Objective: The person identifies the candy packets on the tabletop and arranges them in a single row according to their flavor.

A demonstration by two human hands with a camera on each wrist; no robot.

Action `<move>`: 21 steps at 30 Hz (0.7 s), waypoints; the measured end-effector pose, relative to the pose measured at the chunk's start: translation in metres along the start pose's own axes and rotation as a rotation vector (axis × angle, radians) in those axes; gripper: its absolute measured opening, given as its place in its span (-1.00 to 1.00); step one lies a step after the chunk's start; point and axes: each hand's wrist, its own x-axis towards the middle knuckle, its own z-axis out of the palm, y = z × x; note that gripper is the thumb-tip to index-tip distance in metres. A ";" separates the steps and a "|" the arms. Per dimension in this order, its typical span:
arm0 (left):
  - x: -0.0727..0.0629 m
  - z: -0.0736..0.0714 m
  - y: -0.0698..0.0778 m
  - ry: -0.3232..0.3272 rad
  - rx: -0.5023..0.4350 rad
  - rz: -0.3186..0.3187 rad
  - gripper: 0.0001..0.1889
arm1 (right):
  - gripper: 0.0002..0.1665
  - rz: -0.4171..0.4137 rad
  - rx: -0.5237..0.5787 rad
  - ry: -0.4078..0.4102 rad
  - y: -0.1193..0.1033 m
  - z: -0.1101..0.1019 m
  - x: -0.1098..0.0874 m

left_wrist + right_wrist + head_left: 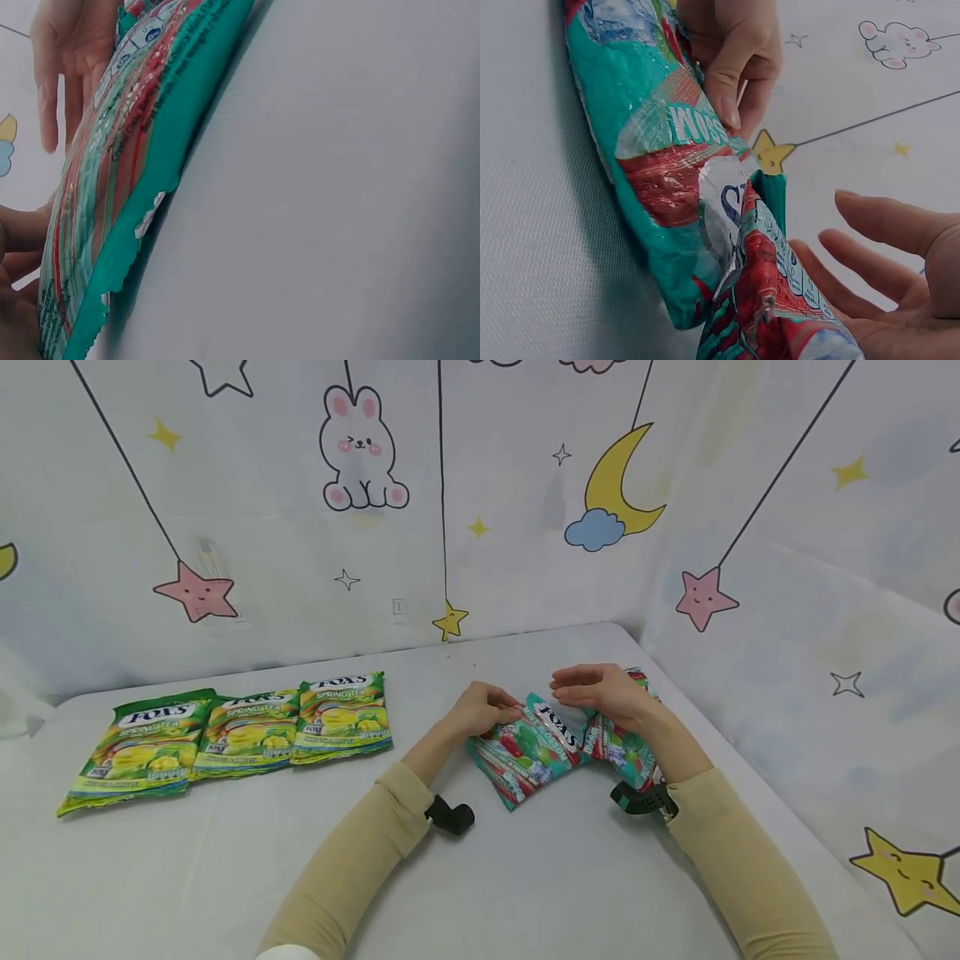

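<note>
Teal bag (536, 752) — at your twelve o'clock, edge pinched by your left hand (482, 708); probably light, soft, slippery, best held at the end seam (120, 251). Second bag (628, 753) — at its three o'clock, your right hand (611, 695) spread just beside it.

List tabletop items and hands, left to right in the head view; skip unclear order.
Leftmost green-and-yellow glossy plastic bag → middle green-and-yellow plastic bag → third green-and-yellow plastic bag → left hand → teal-and-red glossy plastic bag → right hand
</note>
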 end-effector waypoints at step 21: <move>-0.008 -0.010 -0.010 0.183 -0.202 -0.070 -0.83 | -0.34 0.001 -0.072 0.027 0.002 0.004 0.003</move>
